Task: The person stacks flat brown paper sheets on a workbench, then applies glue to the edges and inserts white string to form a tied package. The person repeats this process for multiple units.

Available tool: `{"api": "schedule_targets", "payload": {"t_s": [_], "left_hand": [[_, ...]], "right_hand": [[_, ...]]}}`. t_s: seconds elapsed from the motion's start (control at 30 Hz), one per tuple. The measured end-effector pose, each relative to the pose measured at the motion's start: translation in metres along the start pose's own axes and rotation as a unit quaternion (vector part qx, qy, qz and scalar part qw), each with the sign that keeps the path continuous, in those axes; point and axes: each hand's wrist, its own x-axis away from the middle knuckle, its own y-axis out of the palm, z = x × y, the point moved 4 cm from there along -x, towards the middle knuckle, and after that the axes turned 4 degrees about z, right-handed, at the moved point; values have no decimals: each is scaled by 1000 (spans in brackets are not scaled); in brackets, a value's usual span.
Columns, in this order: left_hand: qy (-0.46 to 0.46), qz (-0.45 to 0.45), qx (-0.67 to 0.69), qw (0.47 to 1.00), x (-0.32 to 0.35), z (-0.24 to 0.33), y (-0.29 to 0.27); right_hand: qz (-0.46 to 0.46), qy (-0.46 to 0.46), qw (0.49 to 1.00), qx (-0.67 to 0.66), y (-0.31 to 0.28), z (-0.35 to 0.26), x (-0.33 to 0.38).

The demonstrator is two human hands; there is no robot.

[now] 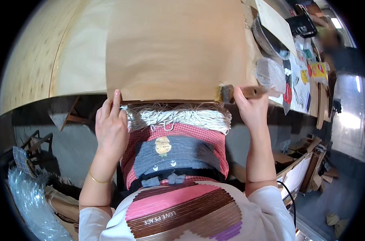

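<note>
1. White shirt (248,209) on the person, nearest the camera, with a striped pink, brown and purple patch on its front.
2. Wooden surface (29,60) ahead, running across the upper part of the view.
3. Brown sheet (174,52), lying flat on the surface, its near edge toward the person.
4. Red-checked apron (186,129), over the lap, with a grey panel.
5. White string bundle (178,116), between the apron and the sheet's near edge.
6. Left hand (111,126), its index fingertip on the sheet's near left corner; the thumb is hidden, so I cannot tell whether its grip pinches the edge.
7. Right hand (252,106), its grip closed around the brush's handle.
8. Clear plastic bag (269,74), on the surface beyond the right hand.
9. Brush (228,93), bristles pointing left at the sheet's near right corner.
10. Red-handled tool (287,95), just right of the bag.
</note>
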Motion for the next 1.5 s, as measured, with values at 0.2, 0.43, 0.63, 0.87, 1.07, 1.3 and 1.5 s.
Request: {"api": "schedule_targets", "payload": {"t_s": [0.2, 0.43, 0.63, 0.87, 1.07, 1.3, 1.5], "left_hand": [[0, -11, -14, 1000, 2, -2, -5], [-8, -47, -39, 998, -1, 1, -6], [-10, -73, -55, 996, -2, 4, -5], [-17, 34, 51, 998, 3, 6, -27], [-201, -37, 665, 719, 26, 29, -83], [-61, 59, 711, 698, 2, 55, -122], [-60, 114, 919, 372, 31, -4, -165]], "right_hand": [[-28, 41, 969, -242, -16, -38, 1], [-106, -49, 934, -336, 60, -73, 24], [99, 80, 968, -217, -30, -23, 3], [204, -214, 929, 222, -139, 96, -46], [69, -230, 912, 333, -101, 90, -6], [-308, -377, 834, -260, 75, -59, 97], [-341, -250, 849, -318, 3, -20, 75]]}}
